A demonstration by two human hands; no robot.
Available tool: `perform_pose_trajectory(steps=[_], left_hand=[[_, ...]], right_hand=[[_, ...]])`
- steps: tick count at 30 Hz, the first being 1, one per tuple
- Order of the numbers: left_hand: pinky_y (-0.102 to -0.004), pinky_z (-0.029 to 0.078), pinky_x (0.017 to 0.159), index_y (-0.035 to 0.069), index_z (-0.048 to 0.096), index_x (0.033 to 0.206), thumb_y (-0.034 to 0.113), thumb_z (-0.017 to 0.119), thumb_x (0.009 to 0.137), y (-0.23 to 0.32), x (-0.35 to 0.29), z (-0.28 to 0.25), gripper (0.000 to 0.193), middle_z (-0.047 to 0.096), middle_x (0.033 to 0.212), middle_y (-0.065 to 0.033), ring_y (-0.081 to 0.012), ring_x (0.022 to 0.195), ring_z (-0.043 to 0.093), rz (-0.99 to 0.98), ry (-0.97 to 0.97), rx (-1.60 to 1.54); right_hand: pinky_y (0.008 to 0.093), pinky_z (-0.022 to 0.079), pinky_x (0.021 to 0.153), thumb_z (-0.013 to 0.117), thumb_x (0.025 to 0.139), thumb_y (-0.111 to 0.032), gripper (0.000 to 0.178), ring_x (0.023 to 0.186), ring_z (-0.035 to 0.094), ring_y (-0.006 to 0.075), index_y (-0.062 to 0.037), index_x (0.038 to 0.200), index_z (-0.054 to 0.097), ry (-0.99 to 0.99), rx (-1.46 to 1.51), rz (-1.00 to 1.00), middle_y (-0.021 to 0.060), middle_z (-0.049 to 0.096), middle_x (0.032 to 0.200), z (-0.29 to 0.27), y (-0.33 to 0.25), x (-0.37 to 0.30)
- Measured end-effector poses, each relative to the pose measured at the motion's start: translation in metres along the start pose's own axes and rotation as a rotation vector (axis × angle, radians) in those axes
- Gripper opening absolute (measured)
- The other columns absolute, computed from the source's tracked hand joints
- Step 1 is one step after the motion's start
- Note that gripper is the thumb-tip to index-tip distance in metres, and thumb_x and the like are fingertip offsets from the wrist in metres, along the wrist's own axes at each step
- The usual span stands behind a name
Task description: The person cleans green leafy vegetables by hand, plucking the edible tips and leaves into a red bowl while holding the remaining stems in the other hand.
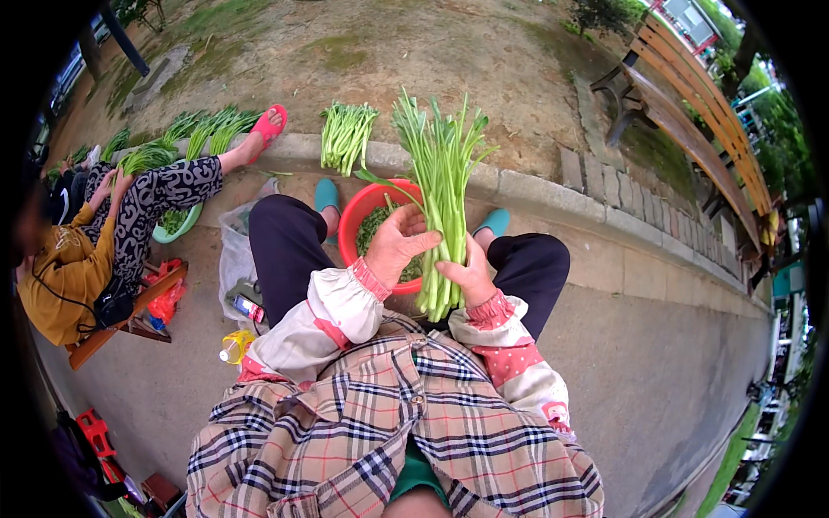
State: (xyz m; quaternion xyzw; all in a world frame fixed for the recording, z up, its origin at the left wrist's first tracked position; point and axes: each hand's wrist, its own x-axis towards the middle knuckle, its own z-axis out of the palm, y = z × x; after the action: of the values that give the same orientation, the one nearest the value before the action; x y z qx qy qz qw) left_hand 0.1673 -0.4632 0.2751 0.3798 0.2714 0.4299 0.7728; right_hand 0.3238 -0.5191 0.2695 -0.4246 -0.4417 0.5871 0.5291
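A bundle of long green leafy vegetable stalks (445,190) stands upright in front of me, leaves at the top and cut ends toward my lap. My right hand (469,274) grips its lower right side, the thumb laid across the stalks. On the opposite side my left hand (397,246) is closed against the stems, its thumb over them and some fingertips hidden. Beneath the hands, between my knees, a red basin (348,231) holds loose green leaves (373,226). Beyond it a pile of trimmed stalks (345,138) lies across the kerb.
At left a person (65,276) on a wooden seat (129,315) holds greens above a pale green basin (177,226). More greens (207,128) lie along the kerb (527,186). A plastic bag (237,246) and yellow bottle (235,347) lie beside my left leg. A bench (691,121) stands far right.
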Motion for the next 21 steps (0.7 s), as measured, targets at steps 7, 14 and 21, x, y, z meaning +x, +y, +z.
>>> perform_pose_trajectory(steps=[7, 14, 21], left_hand=[[-0.0334, 0.038, 0.096, -0.001, 0.044, 0.126, 0.03, 0.075, 0.076, 0.019, 0.011, -0.004, 0.067, 0.053, 0.121, -0.0069, -0.0162, 0.11, 0.051, -0.124, -0.307, 0.007], [-0.0303, 0.048, 0.082, 0.002, 0.054, 0.112, 0.013, 0.074, 0.073, 0.032, 0.004, 0.018, 0.045, 0.062, 0.101, -0.0075, -0.016, 0.092, 0.059, -0.07, -0.19, -0.125], [-0.0331, 0.051, 0.079, 0.002, 0.055, 0.106, 0.005, 0.068, 0.074, 0.025, 0.003, 0.016, 0.035, 0.062, 0.094, -0.0076, -0.0195, 0.088, 0.062, 0.001, -0.127, -0.191]], right_hand=[[0.0299, 0.041, 0.09, 0.069, 0.067, -0.014, 0.069, 0.101, 0.053, 0.0152, 0.0004, 0.128, 0.04, -0.154, 0.039, 0.075, 0.0063, 0.054, 0.112, 0.002, -0.016, -0.003], [0.0322, 0.042, 0.092, 0.071, 0.069, -0.015, 0.072, 0.104, 0.053, 0.0173, -0.0003, 0.13, 0.037, -0.295, 0.071, 0.142, 0.0063, 0.054, 0.112, 0.002, 0.0, -0.001], [0.0325, 0.041, 0.093, 0.074, 0.072, -0.018, 0.074, 0.107, 0.052, 0.0177, -0.0002, 0.132, 0.034, -0.338, 0.019, 0.149, 0.0077, 0.052, 0.116, 0.011, -0.008, 0.002]])
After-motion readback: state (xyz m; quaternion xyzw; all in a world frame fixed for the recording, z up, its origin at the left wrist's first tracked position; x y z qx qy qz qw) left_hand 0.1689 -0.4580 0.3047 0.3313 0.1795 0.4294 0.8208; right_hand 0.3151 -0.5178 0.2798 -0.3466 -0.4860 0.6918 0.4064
